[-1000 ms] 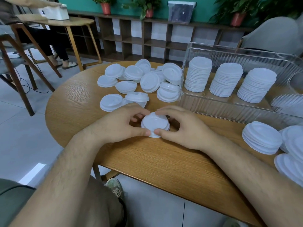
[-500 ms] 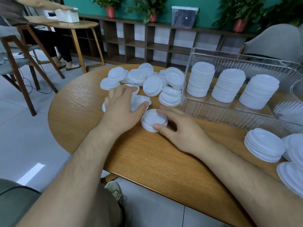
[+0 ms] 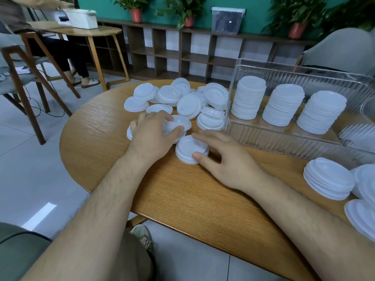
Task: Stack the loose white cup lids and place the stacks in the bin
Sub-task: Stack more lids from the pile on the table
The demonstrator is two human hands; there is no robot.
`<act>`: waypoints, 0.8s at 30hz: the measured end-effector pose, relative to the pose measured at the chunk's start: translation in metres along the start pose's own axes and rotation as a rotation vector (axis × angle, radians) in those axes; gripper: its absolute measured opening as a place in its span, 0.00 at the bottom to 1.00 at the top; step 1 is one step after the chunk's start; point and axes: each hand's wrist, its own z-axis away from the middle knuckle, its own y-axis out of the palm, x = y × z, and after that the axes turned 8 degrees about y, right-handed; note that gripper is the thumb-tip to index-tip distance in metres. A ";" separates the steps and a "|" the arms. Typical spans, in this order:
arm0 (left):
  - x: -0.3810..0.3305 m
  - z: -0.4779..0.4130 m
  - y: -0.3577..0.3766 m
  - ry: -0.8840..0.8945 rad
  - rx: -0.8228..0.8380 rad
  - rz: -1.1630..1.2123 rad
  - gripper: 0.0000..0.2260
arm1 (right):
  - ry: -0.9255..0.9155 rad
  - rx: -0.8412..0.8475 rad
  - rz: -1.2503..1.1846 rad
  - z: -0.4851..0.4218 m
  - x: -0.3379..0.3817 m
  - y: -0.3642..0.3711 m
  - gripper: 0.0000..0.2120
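Nearby, loose lids (image 3: 188,106), bin (image 3: 284,142) (stacks (image 3: 248,98) inside)

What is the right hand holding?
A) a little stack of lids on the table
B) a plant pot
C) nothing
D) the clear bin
A: the right hand pinches the short stack between thumb and fingers on the table, while the left hand grips a lid beside it.

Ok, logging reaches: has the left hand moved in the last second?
Yes. The left hand left the small stack, which the right hand holds, and reached farther out to grip a loose lid.
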 end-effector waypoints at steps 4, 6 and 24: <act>-0.003 0.005 -0.006 0.061 -0.031 0.082 0.17 | 0.022 -0.011 0.039 0.001 -0.001 0.001 0.20; -0.002 0.009 -0.009 0.097 -0.044 0.166 0.16 | 0.059 -0.016 0.034 0.001 -0.003 -0.001 0.19; -0.013 0.020 -0.007 0.299 0.166 0.419 0.15 | 0.087 -0.142 -0.086 0.004 0.004 -0.018 0.31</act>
